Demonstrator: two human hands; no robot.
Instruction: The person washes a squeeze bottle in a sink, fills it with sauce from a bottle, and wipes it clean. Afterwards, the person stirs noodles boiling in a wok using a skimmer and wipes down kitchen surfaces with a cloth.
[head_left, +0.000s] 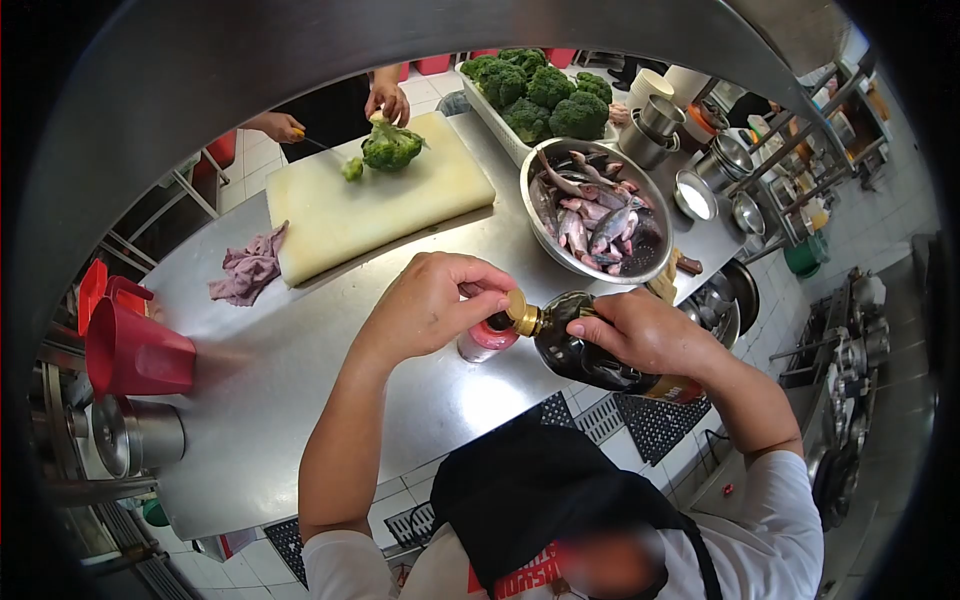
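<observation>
Right hand (645,330) wrapped round a dark bottle (590,350), its gold neck (529,316) pointing left to a small red-topped container (487,341)

The relation that matters is neck to container: the bottle lies tilted well over, its long axis running from the gold neck, over the worktop (390,410), down to a labelled end on the person's right, past the worktop's near edge. The container stands just inside that near edge, to the left of the neck and a little lower in the view. A black piece (498,321) shows at the container's top, close by the gold end; whether the two touch cannot be told, nor whether the bottle's mouth is uncovered.

The right hand has a full grip on the bottle's body, thumb laid along it towards the neck. The left hand (432,300) is the nearer to the container, its thumb and fingers brought narrowly together at the gold end; whether they pinch it or only touch it is unclear.

Beyond both hands, a colander of whole fish (605,215) sits by the worktop's right edge. At the far edge, a co-worker's hand (388,101) steadies a broccoli head (392,147) on the cutting board (340,220), while the other holds a knife
</observation>
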